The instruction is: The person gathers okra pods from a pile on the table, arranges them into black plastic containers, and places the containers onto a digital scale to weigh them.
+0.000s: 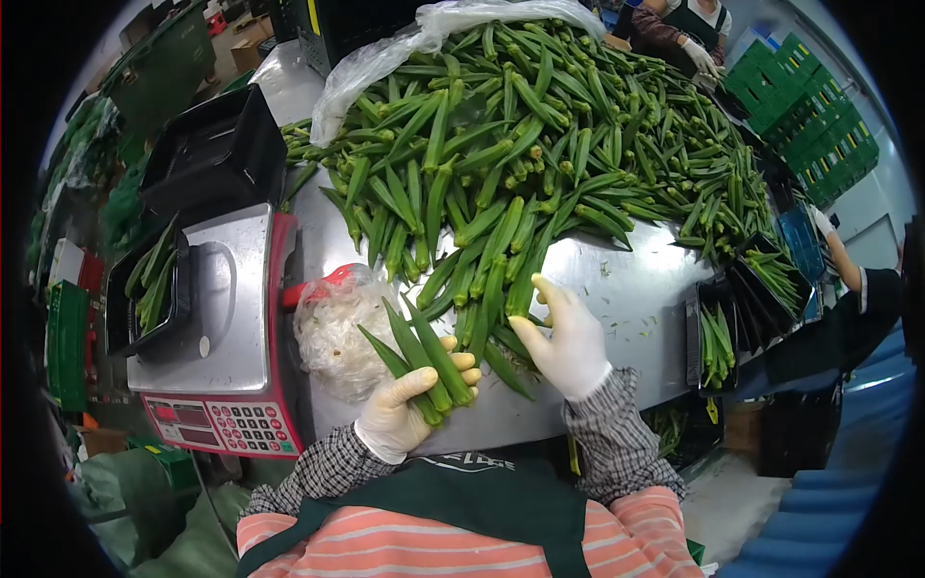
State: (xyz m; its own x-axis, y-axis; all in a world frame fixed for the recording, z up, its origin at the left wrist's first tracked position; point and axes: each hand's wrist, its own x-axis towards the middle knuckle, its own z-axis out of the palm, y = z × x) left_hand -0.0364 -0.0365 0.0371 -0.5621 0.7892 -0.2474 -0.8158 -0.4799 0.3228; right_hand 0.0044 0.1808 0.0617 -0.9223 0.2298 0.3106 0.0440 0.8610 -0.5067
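My left hand [400, 409], in a pale glove, is closed around three okra pods [431, 354] with their tips pointing up and away from me. To its right, my gloved right hand [564, 337] reaches to the near edge of a large okra heap [511, 144]. Its thumb and forefinger are apart, close to the loose pods, and no pod shows between them. Its other fingers are partly hidden. Beside my left hand lies a crumpled clear plastic bag [339, 337] with something red at its top.
At left stands a red-rimmed scale [217, 318], bearing a black tray [183, 299] with okra. Another black tray [217, 149] sits behind it. Okra-filled trays [696, 352] line the table's right side. Two people's gloved hands [700, 58] and arms show at the right, near green crates [800, 106].
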